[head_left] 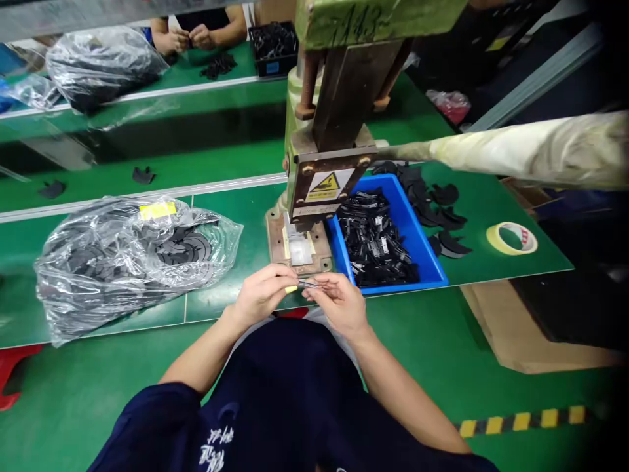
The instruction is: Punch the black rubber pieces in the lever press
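Observation:
My left hand point(261, 295) and my right hand point(341, 305) meet at the table's front edge. Pinched between their fingertips is a small thin dark strip point(308, 284), whose exact kind I cannot make out. Something yellow point(291, 289) shows at a left fingertip. Just beyond the hands stands a green press point(324, 180) with a warning label. Its metal base point(322, 248) carries a pale block point(299, 252) beneath the ram. Right of the press, a blue bin point(426, 242) holds many small black parts point(376, 239).
A clear plastic bag point(132, 262) of dark curved pieces lies on the left. Loose black pieces point(447, 216) and a tape roll point(512, 238) are on the right. A wrapped pole point(531, 151) crosses there. Across the conveyor, another person's hands point(189, 39) work near a black bin point(273, 64).

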A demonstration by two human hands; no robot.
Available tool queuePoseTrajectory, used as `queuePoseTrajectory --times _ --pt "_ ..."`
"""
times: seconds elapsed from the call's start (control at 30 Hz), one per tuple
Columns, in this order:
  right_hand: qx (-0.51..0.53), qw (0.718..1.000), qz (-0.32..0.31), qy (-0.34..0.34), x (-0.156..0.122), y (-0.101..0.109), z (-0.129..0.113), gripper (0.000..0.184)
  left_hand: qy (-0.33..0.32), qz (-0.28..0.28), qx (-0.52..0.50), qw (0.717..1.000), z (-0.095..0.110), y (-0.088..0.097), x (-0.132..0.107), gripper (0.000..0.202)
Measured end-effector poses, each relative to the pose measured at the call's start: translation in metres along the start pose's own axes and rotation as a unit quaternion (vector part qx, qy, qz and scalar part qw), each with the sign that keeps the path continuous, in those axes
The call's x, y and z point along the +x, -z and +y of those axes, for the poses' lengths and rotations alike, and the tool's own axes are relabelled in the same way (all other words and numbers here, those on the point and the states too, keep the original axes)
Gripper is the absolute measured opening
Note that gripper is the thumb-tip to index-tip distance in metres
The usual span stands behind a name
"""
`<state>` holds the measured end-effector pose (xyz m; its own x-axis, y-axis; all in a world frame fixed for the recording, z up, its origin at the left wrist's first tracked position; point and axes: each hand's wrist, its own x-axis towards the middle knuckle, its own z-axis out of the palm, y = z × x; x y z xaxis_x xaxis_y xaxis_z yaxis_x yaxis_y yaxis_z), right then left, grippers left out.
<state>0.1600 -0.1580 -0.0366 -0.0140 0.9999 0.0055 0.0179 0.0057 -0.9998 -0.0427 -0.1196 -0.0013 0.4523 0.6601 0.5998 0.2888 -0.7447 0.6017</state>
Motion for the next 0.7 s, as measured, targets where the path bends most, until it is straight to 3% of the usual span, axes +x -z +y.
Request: queuePoseTrajectory --times 0.33,0.57,0.7 --pt "0.033 0.999 0.016 -0.038 -0.004 -0.009 0.011 0.024 0.027 0.033 0.001 0.999 -0.001 -0.006 -0.015 0.019" --pt "0.06 0.995 0.011 -0.083 -0.002 -0.014 0.004 0.029 0.044 0.039 -0.009 0.998 -0.003 -0.008 -0.02 0.015" --pt "0.075 0.99 -0.018 -0.119 0.007 -0.014 -0.004 0.036 0.061 0.014 -0.039 0.997 -0.006 -0.008 -0.017 0.01"
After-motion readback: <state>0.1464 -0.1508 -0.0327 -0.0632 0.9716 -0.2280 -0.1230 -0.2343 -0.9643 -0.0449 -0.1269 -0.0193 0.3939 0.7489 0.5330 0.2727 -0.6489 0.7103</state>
